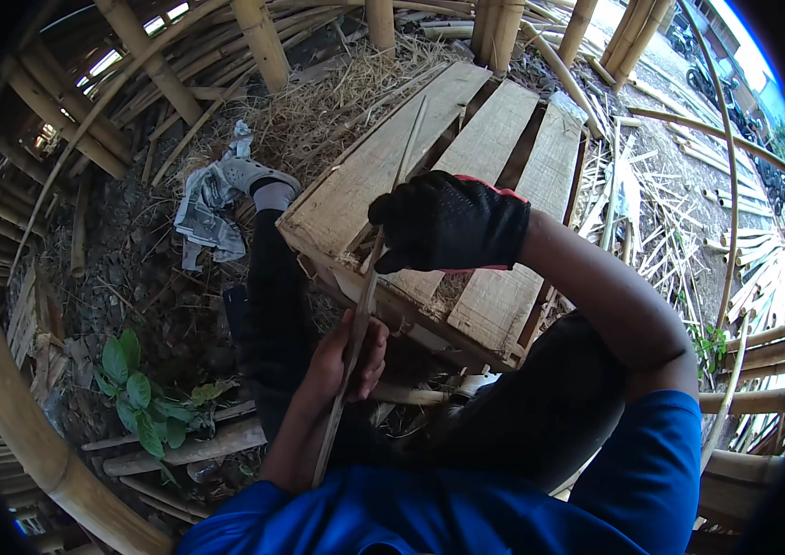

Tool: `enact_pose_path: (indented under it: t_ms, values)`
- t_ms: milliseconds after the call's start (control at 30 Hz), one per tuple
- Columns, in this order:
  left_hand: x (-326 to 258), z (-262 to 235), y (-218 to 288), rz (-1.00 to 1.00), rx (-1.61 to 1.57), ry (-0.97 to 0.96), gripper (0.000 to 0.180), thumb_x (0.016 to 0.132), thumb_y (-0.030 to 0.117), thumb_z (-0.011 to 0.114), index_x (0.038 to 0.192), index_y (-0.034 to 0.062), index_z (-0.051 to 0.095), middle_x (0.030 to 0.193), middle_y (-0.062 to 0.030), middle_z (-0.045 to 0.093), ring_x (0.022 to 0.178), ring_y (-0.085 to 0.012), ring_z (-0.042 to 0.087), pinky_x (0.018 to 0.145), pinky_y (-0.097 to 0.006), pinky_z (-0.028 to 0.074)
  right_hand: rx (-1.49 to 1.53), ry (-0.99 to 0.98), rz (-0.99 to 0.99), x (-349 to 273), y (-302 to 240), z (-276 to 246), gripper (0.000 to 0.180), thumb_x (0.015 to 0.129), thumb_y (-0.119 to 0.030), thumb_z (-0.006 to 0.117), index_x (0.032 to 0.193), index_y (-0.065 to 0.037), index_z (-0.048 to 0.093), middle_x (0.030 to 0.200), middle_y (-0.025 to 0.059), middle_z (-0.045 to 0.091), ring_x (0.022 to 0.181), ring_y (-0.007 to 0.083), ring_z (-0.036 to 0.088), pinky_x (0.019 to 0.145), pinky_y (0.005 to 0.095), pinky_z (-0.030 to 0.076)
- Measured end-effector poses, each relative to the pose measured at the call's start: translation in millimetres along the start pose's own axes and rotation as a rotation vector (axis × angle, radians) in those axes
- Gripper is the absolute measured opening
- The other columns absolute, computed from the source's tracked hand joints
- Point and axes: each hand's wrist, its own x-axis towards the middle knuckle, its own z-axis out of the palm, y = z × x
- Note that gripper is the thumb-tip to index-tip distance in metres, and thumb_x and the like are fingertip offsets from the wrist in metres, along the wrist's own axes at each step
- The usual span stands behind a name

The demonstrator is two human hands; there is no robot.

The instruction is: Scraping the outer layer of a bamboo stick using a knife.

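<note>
A long, thin bamboo strip (332, 418) runs slantwise from my lap up over a wooden crate (490, 139). My bare left hand (348, 359) is closed around the strip just off the crate's near edge. Farther up, my right hand (453, 224), in a black glove with red trim, pinches the same strip above the slats. Its fingertips are partly hidden, so I cannot tell whether it also holds a small tool. Beyond the glove, the strip's far end points away over the crate's left slat.
Bamboo poles (261, 46) stand along the back, with dry shavings (346, 92) heaped before them. Crumpled newspaper (212, 213) lies by my left shoe (258, 174). A leafy plant (138, 393) grows at the lower left. Split bamboo pieces (661, 217) litter the ground at right.
</note>
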Motion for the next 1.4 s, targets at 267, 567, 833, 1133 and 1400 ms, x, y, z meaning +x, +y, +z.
enact_pose_path:
  t_ms: [267,567,833,1133,1400]
  values:
    - [-12,-1,22,-0.171,0.11,0.011,0.057,0.104,0.065,0.03,0.084,0.0132,0.044,0.054,0.0023,0.038,0.038,-0.0084,0.038,0.038,-0.023,0.031,-0.002,0.277,0.481,-2,46,-17,0.032,0.094,-0.041,0.067,0.088,-0.009,0.066,0.08,0.0106,0.068,0.075,0.0324,0.069,0.069,0.0433,0.055]
    - [-6,-3,4,-0.073,0.407,0.248,0.058,0.104,0.066,0.034,0.079,0.0143,0.043,0.057,0.0056,0.035,0.045,-0.0051,0.033,0.044,-0.024,0.027,-0.115,0.231,0.793,-9,54,-32,0.024,0.098,-0.028,0.054,0.11,-0.016,0.072,0.094,0.0059,0.074,0.092,0.0263,0.072,0.082,0.0386,0.054]
    - [-6,14,6,0.009,0.519,0.418,0.061,0.105,0.062,0.036,0.078,0.0094,0.05,0.061,0.0041,0.041,0.055,-0.0067,0.037,0.054,-0.026,0.033,-0.046,0.065,0.747,-6,75,-27,0.022,0.095,-0.023,0.055,0.101,-0.006,0.068,0.094,0.0149,0.072,0.09,0.0319,0.068,0.081,0.0401,0.051]
    - [6,-17,-16,0.073,0.741,0.448,0.069,0.106,0.057,0.037,0.083,-0.0021,0.064,0.067,-0.0082,0.059,0.062,-0.0177,0.058,0.064,-0.035,0.046,0.112,0.018,0.917,8,64,-39,0.035,0.1,-0.038,0.049,0.109,-0.013,0.071,0.106,0.0129,0.073,0.103,0.0314,0.068,0.091,0.0445,0.05]
    - [7,-17,-25,0.252,0.659,0.441,0.049,0.109,0.044,0.042,0.077,0.0068,0.051,0.067,0.0037,0.043,0.059,-0.005,0.039,0.054,-0.026,0.032,0.004,0.034,0.754,3,93,-38,0.031,0.094,-0.033,0.057,0.108,-0.011,0.072,0.103,0.0123,0.073,0.1,0.0339,0.068,0.089,0.043,0.051]
